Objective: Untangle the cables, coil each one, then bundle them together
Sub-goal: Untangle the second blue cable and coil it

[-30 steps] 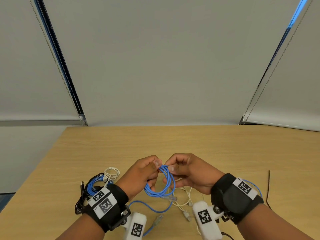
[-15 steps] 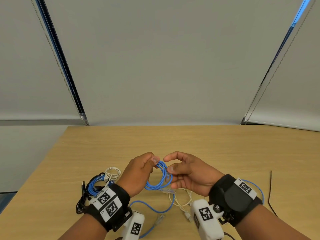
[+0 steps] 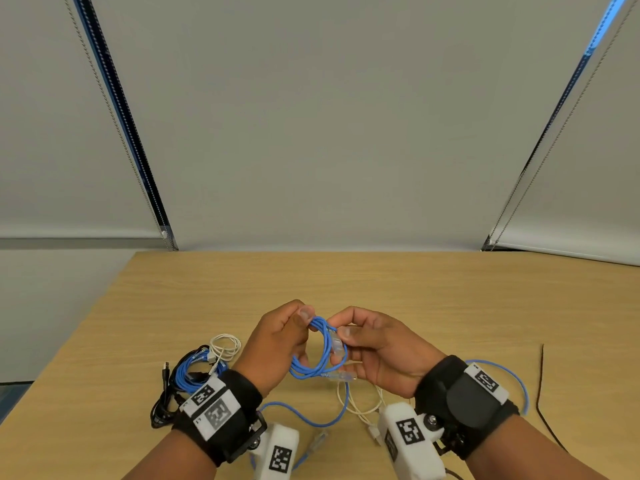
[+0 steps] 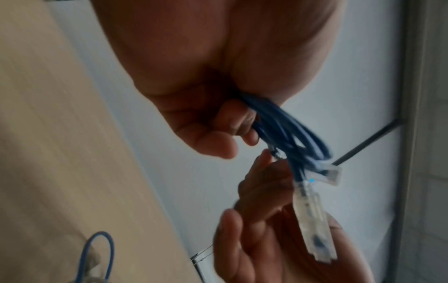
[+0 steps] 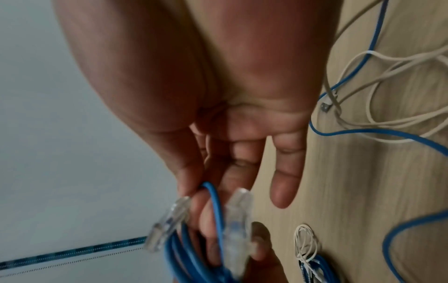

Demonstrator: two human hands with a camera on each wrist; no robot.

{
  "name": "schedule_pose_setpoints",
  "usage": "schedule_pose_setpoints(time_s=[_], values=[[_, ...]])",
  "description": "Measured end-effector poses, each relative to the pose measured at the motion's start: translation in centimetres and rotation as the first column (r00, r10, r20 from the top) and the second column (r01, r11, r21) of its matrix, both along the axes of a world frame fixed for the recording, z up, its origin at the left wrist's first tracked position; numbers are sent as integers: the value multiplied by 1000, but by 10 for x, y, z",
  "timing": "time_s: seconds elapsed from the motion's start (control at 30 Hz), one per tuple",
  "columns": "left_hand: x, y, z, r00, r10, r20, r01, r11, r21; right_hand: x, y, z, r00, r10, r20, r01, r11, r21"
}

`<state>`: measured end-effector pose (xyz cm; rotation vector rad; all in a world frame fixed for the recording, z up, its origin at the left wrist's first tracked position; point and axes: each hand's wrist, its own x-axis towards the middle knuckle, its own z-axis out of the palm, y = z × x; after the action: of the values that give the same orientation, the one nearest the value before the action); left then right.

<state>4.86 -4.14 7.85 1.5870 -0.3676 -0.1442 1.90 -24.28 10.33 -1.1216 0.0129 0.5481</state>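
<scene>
Your left hand is gripping the blue coil at its 10 o'clock, while your right hand is pinching its clear plug at 3 o'clock.

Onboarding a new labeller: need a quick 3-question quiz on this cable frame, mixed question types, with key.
1. True or false: the blue coil lies flat on the table.
2. Which hand pinches the coil's clear plug?
A. left hand
B. right hand
C. neither
3. Fill in: the loose cable on the table under the right hand is ____ in colour.

Key:
1. False; both hands hold it up off the table.
2. B
3. White; it lies uncoiled, beside a loose blue cable.
</scene>
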Motion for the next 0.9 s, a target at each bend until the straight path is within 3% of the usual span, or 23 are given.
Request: schedule_pose_setpoints(time_s=[0.07, 0.17, 0.23, 0.33, 0.4, 0.5, 0.57, 0.7, 0.83, 0.9], values=[[0, -3, -1, 998, 65, -14, -65, 998, -20, 0, 4, 0, 998, -16, 60, 19, 999, -49], [5, -5, -6, 961, 237, 141, -262, 946, 193, 0, 14, -2, 988, -51, 148, 87, 965, -247], [8, -3, -10, 957, 263, 124, -284, 936, 207, 3, 18, -5, 981, -68, 182, 125, 938, -324], [6, 7, -14, 983, 131, -127, -135, 991, -21, 6, 22, -9, 984, -62, 168, 108, 954, -279], [5, 19, -13, 964, -12, -266, -45, 977, -206, 8, 22, -12, 990, -18, 143, 41, 986, -163], [4, 32, -11, 944, -120, -308, 9, 940, -341, 12, 27, -18, 988, 57, 147, -50, 997, -50], [4, 39, -11, 952, -67, -298, -14, 964, -264, 18, 33, -23, 987, 41, 157, -21, 992, -123], [9, 59, -23, 965, 78, -252, -59, 995, 81, 28, 48, -33, 965, 2, 263, 115, 897, -428], [12, 81, -46, 956, 288, -55, -237, 870, 432, 24, 75, -51, 859, 260, 441, 167, 672, -721], [11, 89, -53, 949, 316, 18, -283, 821, 495, 24, 84, -59, 827, 329, 456, 166, 632, -757]])
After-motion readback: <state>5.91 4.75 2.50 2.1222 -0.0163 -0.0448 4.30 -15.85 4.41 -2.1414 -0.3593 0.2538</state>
